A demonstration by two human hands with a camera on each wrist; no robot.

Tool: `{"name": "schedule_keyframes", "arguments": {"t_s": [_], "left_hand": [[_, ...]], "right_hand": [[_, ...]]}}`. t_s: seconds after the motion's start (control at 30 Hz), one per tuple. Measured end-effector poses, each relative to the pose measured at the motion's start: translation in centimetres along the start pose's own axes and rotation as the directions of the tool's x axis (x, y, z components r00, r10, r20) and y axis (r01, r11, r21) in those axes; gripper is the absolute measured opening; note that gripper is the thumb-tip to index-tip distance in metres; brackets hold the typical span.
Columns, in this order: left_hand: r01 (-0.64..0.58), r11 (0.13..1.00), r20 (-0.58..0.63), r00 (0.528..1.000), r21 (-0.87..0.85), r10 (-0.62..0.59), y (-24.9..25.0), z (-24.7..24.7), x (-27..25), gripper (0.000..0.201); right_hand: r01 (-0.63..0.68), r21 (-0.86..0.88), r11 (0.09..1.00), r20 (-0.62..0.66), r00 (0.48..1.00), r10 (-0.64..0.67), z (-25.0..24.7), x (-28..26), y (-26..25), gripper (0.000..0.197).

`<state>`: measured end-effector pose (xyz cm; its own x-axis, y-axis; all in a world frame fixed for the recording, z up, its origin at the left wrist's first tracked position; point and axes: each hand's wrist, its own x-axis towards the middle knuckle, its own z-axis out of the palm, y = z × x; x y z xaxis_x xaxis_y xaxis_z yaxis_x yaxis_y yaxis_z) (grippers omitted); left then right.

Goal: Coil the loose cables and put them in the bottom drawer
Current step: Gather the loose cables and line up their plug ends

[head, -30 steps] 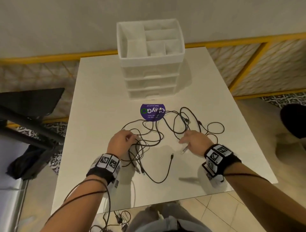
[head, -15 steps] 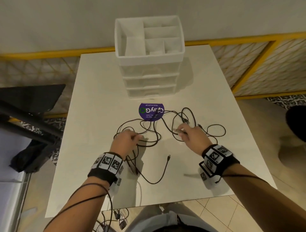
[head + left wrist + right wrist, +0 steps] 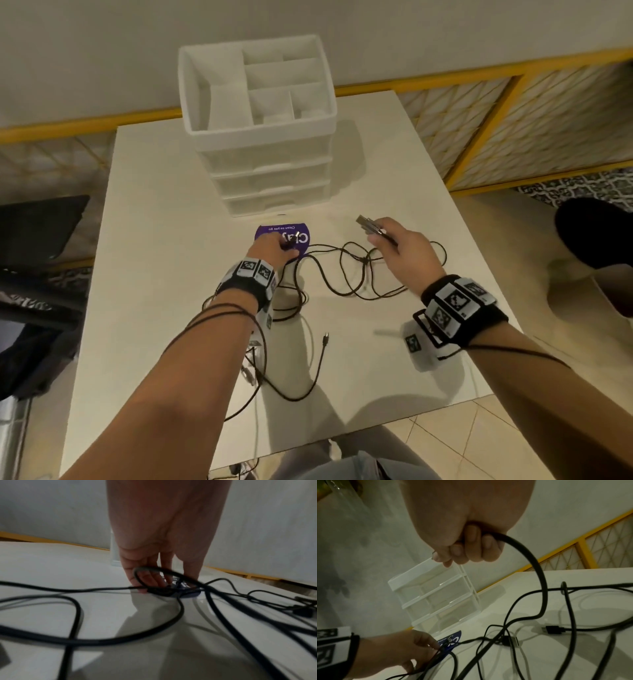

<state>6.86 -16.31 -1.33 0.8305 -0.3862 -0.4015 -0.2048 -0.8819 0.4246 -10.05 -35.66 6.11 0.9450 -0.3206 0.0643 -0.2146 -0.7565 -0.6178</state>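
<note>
Several loose black cables (image 3: 346,274) lie tangled on the white table (image 3: 164,267) in front of a white drawer unit (image 3: 260,137); its bottom drawer (image 3: 274,205) is closed. My left hand (image 3: 286,245) is down on the table by a purple sticker (image 3: 274,230) and pinches a cable end (image 3: 159,592), whose small plug sticks up. My right hand (image 3: 376,236) is raised above the table, fingers curled round a cable (image 3: 539,574) just behind its USB plug (image 3: 368,224). That cable hangs from the fist down into the tangle.
One free cable end (image 3: 326,339) lies near the table's front edge. The unit's top tray (image 3: 191,85) has open compartments. A yellow-framed railing (image 3: 479,113) runs behind and to the right of the table. Black gear (image 3: 37,233) stands off the left edge.
Both hands moved away from me toward the drawer unit. The right hand lifted a USB plug off the table. The left hand slid up to the purple sticker, still on a cable.
</note>
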Motion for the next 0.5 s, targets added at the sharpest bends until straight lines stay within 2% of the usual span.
{"name": "schedule_keyframes", "arguments": {"t_s": [0.07,0.13,0.2,0.27,0.37,0.43,0.5], "left_hand": [[0.004,0.999,0.025,1.000,0.032,-0.005,-0.3,0.7,0.5,0.029],[0.005,1.000,0.000,1.000,0.026,-0.005,-0.6,0.8,0.6,0.017],[-0.001,1.000,-0.048,0.999,-0.030,0.000,-1.0,0.5,0.4,0.018],[-0.012,0.985,-0.102,0.995,-0.174,-0.006,-1.5,-0.2,0.3,0.020],[-0.045,0.873,-0.169,0.985,-0.486,-0.043,-1.8,-1.8,-0.2,0.007],[-0.075,0.823,-0.215,0.975,-0.564,-0.059,-1.9,-3.2,-0.6,0.015],[-0.112,0.811,-0.253,0.966,-0.574,-0.046,-1.4,-4.6,-1.2,0.022]], "right_hand": [[-0.015,-0.023,1.000,-0.013,1.000,0.015,-0.6,0.0,0.5,0.031],[-0.036,-0.036,0.999,-0.025,0.999,0.035,-1.1,-0.1,1.2,0.031],[-0.059,-0.027,0.998,-0.042,0.997,0.058,-1.2,-0.1,1.5,0.030],[-0.080,-0.013,0.997,-0.066,0.995,0.078,-1.3,-0.1,1.5,0.029],[-0.120,0.093,0.988,-0.122,0.984,0.131,-1.6,0.2,1.3,0.030],[-0.156,0.164,0.974,-0.131,0.975,0.179,-1.6,0.4,1.0,0.032],[-0.195,0.195,0.961,-0.105,0.970,0.218,-1.3,0.5,0.7,0.033]]}}
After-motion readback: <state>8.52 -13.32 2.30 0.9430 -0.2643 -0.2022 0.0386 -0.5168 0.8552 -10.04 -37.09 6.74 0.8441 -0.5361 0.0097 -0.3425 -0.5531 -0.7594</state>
